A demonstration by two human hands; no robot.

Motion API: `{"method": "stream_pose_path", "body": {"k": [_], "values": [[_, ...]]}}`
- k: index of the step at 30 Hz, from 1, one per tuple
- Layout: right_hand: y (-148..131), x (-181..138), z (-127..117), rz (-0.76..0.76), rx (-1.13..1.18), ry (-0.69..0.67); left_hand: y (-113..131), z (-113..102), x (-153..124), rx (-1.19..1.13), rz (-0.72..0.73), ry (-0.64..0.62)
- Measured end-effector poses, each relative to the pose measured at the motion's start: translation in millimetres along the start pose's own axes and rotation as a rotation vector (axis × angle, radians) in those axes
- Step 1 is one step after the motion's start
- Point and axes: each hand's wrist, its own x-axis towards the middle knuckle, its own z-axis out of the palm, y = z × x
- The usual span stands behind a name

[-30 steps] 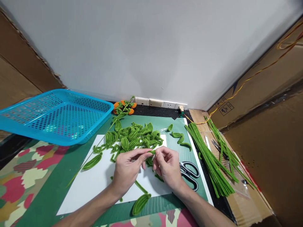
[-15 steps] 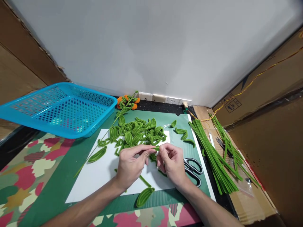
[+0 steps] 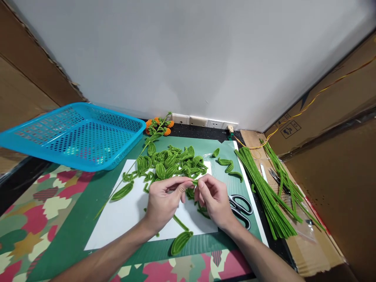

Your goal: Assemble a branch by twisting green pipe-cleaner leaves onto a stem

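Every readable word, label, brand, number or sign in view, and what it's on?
Readable words, brands or numbers: none.
Right-hand cardboard box: framed pictograms, no legible wording; detail too small and blurred to identify.
Same box, above them: a dark printed mark, not readable.
Wall sockets: no legible marking.

Pretty decent indoor light tbh, fairly even on the pale wall apart from a big soft shadow mid-wall. More soft shadows on the white paper. Wide lens stretches the blue basket leftward; right-hand cardboard goes dim.
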Motion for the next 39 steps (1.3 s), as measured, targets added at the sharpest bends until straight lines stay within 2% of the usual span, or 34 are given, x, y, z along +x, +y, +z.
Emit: {"method": "stream_pose_path", "body": {"k": [4,6,10,15,24,30,39], "values": [[2.0,0.7,-10.6,-0.368,-0.524,0.016,1.9,-0.3,0.8,-0.055,-0.072,-0.012],[5.2,2.0,-14.7,-0.511,-0.669,0.043,3.4,-0.2,0.9,-0.08,-0.113,-0.026],[9.4,4.0,-21.1,-0.616,-0.784,0.083,4.2,0.3,1.6,-0.145,-0.195,-0.06],[5.1,5.4,-26.0,-0.749,-0.86,0.083,3.4,1.2,2.9,-0.218,-0.282,-0.165],[2.0,4.8,-29.3,-0.784,-0.852,0.109,10.9,2.3,4.5,-0.277,-0.282,-0.18],[2.1,6.6,-31.1,-0.785,-0.897,0.066,11.0,3.1,8.4,-0.32,-0.361,-0.182],[0.4,5.6,-31.1,-0.82,-0.906,0.123,10.3,4.4,8.2,-0.301,-0.402,-0.209]]}}
